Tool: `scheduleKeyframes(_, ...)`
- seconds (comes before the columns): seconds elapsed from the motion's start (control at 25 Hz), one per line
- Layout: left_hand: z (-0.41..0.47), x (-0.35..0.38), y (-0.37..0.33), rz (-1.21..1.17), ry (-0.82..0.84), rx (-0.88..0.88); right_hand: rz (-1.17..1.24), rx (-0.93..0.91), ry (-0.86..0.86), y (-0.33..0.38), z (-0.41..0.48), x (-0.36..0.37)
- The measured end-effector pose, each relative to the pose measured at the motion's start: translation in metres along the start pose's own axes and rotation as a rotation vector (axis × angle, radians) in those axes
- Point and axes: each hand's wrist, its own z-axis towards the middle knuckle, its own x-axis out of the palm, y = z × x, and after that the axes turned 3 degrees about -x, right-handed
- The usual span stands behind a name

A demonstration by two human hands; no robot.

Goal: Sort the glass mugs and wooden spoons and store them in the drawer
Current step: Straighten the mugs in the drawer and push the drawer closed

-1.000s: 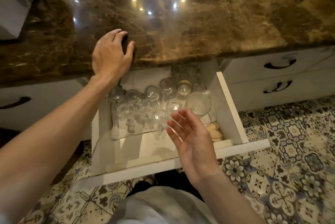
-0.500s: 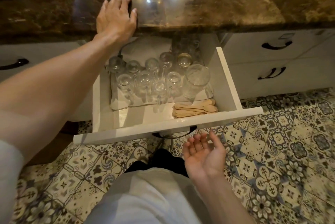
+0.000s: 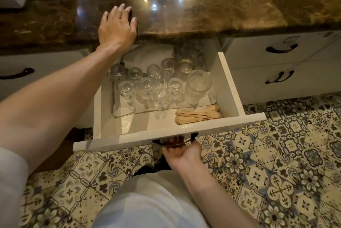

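2 hands: left hand [image 3: 118, 28] flat, open on countertop [image 3: 239, 2]; right hand [image 3: 181, 151] curled around drawer [image 3: 166, 133] handle [image 3: 173, 141]; glass mugs [image 3: 147, 83], wooden spoons [image 3: 198, 115] inside.

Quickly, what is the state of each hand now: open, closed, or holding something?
Left hand: open, palm flat on the marble counter, holding nothing.
Right hand: fingers curled around the drawer handle from below.
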Motion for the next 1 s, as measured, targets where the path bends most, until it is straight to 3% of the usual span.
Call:
scheduleKeyframes(0.24,0.003,0.001,-0.001,0.025,-0.007,-0.026,0.028,0.034,-0.143,-0.002,0.001,0.020)
scheduleKeyframes(1.0,0.002,0.005,-0.001,0.034,-0.060,-0.040,0.041,0.070,-0.157,0.007,0.014,0.071)
